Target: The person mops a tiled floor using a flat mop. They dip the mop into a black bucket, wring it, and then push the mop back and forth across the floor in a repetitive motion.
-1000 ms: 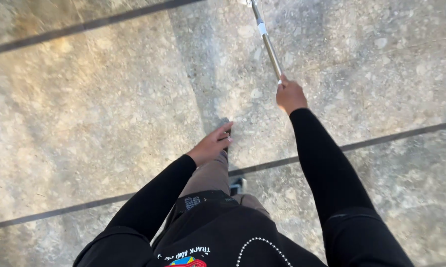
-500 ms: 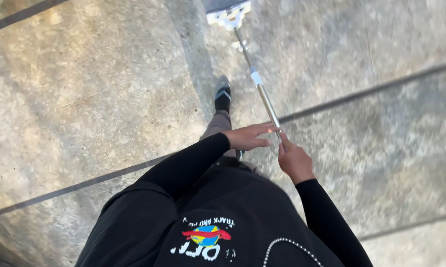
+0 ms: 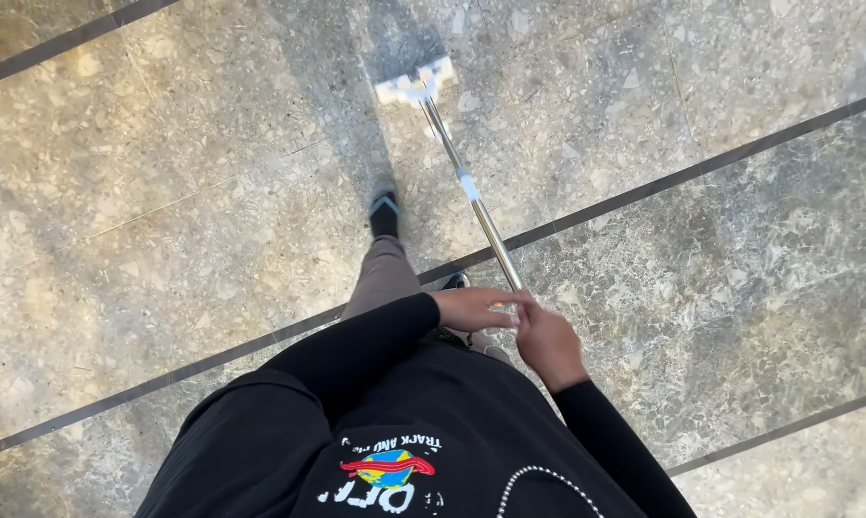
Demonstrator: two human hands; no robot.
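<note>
A flat mop with a small white head (image 3: 416,84) and a long metal pole (image 3: 471,195) rests on the polished stone floor (image 3: 164,211) ahead of me. My right hand (image 3: 548,343) is shut on the near end of the pole. My left hand (image 3: 476,308) reaches across my body and closes on the pole just beside the right hand. I wear a black long-sleeved top with a coloured print and grey trousers. One foot in a black sock and sandal (image 3: 385,213) is stepped forward, left of the pole.
Dark narrow strips (image 3: 682,177) run diagonally across the speckled stone floor, dividing it into wide bands. My shadow falls over the floor around the mop head. Nothing else stands on the floor in view.
My left hand came across from my thigh and joined the right hand on the pole. The mop head, out of view a second ago, now lies in full view ahead.
</note>
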